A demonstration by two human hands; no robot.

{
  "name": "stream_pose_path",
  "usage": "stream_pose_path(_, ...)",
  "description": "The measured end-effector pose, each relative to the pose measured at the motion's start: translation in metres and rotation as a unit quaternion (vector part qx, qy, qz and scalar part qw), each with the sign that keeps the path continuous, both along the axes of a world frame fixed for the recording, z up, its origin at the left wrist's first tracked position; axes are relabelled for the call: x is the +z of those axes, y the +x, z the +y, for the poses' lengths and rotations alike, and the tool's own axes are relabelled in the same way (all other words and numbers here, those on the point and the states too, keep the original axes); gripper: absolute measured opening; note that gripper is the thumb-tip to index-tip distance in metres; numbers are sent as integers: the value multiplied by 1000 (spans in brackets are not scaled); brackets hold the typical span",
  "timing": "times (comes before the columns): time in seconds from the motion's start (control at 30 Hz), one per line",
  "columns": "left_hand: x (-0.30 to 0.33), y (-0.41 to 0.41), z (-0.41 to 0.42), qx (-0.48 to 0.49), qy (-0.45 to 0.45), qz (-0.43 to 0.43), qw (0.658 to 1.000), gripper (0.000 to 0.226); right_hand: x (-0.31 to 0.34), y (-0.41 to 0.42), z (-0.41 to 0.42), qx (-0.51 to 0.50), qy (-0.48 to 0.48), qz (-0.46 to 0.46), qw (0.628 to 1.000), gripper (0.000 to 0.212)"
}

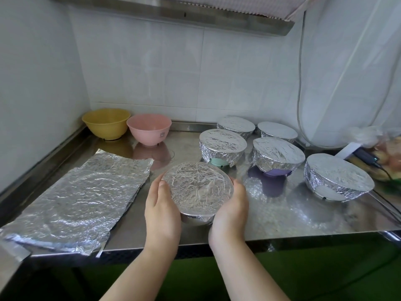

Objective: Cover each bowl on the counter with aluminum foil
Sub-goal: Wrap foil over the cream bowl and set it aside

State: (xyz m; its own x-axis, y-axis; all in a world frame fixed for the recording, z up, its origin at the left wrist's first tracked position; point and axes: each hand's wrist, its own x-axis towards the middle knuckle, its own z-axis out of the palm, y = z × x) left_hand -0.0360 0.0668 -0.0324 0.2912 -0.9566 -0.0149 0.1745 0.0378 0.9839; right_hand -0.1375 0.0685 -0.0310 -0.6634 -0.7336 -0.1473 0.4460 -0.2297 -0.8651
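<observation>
Both hands, left hand (pixel 161 210) and right hand (pixel 231 210), grasp the foil-covered bowl (pixel 197 190) with curled fingers at the bench (pixel 293 218) front; behind it, yellow bowl (pixel 106 123) and pink bowl (pixel 149 131) sit uncovered.

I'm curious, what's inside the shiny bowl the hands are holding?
Can't tell. Crinkled foil covers the bowl's whole top, and the left hand and right hand cup its sides.

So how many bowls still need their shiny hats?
Five foil-covered bowls sit finished at the right. A sixth bowl is between the left hand and right hand, which press its foil down. The yellow bowl and pink bowl remain bare; spare foil sheets wait nearby.
</observation>
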Motion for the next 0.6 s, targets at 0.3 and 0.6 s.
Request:
stream_pose_path(0.3, 11, 17, -15, -38, -19, 16, 999, 42, 5, -3, 4, 0, 2, -25, 1000, 44)
stream_pose_path(0.6, 6, 4, -5, -46, 6, 3, 999, 31, 7, 1, -1, 33, 10, -115, 993, 40)
